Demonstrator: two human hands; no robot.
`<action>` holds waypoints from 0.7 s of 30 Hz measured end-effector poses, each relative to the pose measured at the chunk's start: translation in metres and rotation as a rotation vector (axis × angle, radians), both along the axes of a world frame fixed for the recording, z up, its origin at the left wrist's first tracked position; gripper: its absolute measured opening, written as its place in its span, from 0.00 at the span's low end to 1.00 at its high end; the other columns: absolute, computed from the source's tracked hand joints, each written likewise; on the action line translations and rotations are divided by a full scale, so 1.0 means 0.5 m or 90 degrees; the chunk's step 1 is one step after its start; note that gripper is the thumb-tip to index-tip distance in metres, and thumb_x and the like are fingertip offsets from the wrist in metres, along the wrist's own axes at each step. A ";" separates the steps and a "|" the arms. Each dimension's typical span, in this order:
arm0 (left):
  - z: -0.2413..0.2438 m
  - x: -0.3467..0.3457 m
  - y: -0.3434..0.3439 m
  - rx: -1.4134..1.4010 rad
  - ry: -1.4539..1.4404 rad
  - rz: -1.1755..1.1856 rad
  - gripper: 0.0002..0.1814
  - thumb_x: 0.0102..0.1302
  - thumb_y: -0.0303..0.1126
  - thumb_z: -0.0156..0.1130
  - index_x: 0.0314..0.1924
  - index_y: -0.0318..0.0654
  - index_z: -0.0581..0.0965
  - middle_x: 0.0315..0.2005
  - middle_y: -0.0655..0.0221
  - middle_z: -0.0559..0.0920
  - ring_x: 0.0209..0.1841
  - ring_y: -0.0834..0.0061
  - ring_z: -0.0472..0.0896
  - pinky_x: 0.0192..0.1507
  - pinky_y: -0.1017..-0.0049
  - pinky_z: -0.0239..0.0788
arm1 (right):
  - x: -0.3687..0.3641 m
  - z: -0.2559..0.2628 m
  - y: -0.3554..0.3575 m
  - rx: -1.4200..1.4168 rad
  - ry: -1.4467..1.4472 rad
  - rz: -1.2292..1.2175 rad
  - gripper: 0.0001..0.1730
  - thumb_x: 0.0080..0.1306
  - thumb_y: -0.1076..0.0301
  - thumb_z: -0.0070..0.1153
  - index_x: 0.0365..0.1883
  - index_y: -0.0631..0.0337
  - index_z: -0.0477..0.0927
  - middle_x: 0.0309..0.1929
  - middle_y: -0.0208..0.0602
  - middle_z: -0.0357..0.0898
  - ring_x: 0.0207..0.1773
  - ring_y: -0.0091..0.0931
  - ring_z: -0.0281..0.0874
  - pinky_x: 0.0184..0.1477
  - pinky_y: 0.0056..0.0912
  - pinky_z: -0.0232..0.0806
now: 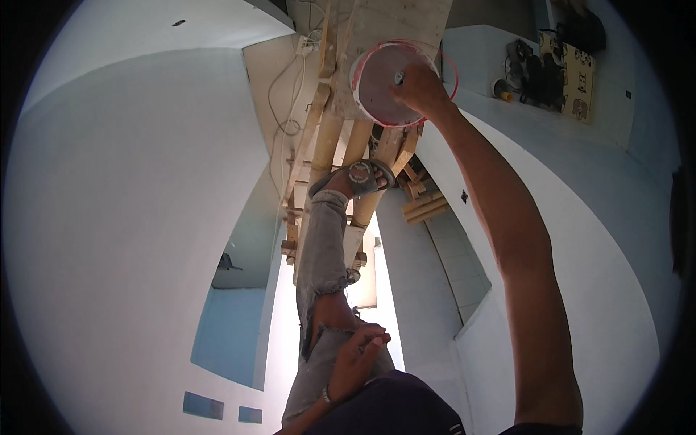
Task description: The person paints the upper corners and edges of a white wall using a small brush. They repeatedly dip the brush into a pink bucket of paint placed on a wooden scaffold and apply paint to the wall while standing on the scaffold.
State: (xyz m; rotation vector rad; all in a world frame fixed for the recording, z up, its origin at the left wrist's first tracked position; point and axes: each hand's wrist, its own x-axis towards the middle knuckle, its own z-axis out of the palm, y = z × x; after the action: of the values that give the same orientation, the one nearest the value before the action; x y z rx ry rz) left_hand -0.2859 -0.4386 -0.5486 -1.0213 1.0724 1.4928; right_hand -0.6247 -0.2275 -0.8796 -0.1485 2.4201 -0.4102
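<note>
A round bucket (356,89) with a red-and-white rim stands on a wooden board, holding a smooth grey-mauve liquid (375,70). Over it, my right hand (421,89) is closed around a small grey handle-like piece (399,78); its lower part is hidden by the hand or the liquid. My left hand (356,359) lies low against my thigh, in torn grey trousers (326,239). Its fingers are bent, and whether anything is between them is unclear. One sandaled foot (356,179) rests on bamboo poles (356,144) just below the bucket.
Bamboo and timber framing (312,147) carries the board (402,22), with a bright gap beneath. Loose cables (288,109) hang at the left. Pale walls (136,190) rise on both sides. Dark items and a patterned panel (576,81) lie at the upper right, beside a cup (499,88).
</note>
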 end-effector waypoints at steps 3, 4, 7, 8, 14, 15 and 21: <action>0.001 0.006 0.002 0.007 0.012 0.024 0.13 0.80 0.28 0.53 0.58 0.29 0.76 0.51 0.57 0.84 0.59 0.68 0.83 0.64 0.70 0.72 | 0.005 0.007 -0.007 0.029 0.013 0.020 0.22 0.60 0.52 0.68 0.36 0.67 0.88 0.38 0.56 0.87 0.44 0.46 0.88 0.51 0.49 0.79; 0.001 0.004 0.002 0.006 0.009 0.013 0.13 0.80 0.29 0.53 0.58 0.29 0.76 0.51 0.58 0.85 0.59 0.69 0.83 0.64 0.70 0.72 | 0.003 0.016 -0.013 0.045 0.018 0.034 0.22 0.60 0.52 0.68 0.35 0.66 0.88 0.38 0.56 0.87 0.44 0.46 0.88 0.51 0.49 0.79; 0.001 -0.003 0.003 0.006 0.001 -0.009 0.14 0.80 0.30 0.53 0.58 0.29 0.76 0.51 0.58 0.85 0.59 0.69 0.83 0.64 0.70 0.71 | -0.002 0.021 -0.015 0.029 0.040 0.030 0.22 0.59 0.53 0.68 0.35 0.67 0.88 0.38 0.56 0.87 0.43 0.46 0.88 0.50 0.48 0.79; -0.001 -0.002 0.003 0.006 -0.003 -0.009 0.14 0.80 0.30 0.53 0.58 0.29 0.76 0.50 0.58 0.85 0.59 0.69 0.83 0.64 0.71 0.71 | -0.005 0.023 -0.013 0.032 0.053 0.040 0.21 0.59 0.54 0.68 0.35 0.68 0.87 0.36 0.56 0.87 0.41 0.45 0.88 0.48 0.48 0.80; -0.004 0.001 0.000 0.010 -0.008 -0.005 0.15 0.80 0.31 0.55 0.59 0.28 0.77 0.51 0.58 0.86 0.59 0.70 0.83 0.64 0.71 0.71 | -0.032 0.037 0.008 -0.052 0.059 0.004 0.21 0.60 0.57 0.68 0.38 0.70 0.86 0.33 0.55 0.87 0.37 0.44 0.89 0.44 0.47 0.80; -0.002 -0.004 -0.001 0.013 -0.003 -0.010 0.15 0.80 0.31 0.55 0.59 0.28 0.78 0.51 0.58 0.86 0.59 0.70 0.83 0.64 0.71 0.71 | -0.037 0.040 0.008 -0.073 0.048 0.012 0.20 0.60 0.58 0.68 0.39 0.70 0.86 0.33 0.55 0.87 0.36 0.44 0.89 0.44 0.46 0.80; 0.001 -0.017 -0.003 0.030 0.016 -0.057 0.15 0.80 0.32 0.56 0.59 0.31 0.79 0.52 0.60 0.86 0.59 0.72 0.83 0.63 0.72 0.71 | -0.049 0.031 -0.001 -0.035 -0.014 0.185 0.22 0.53 0.62 0.76 0.41 0.69 0.86 0.34 0.55 0.87 0.39 0.44 0.89 0.45 0.45 0.80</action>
State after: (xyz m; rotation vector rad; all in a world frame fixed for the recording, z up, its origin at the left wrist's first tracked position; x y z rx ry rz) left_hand -0.2945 -0.4399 -0.5483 -0.9115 1.0816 1.4558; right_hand -0.6491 -0.2280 -0.8638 -0.5102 2.3203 -0.3421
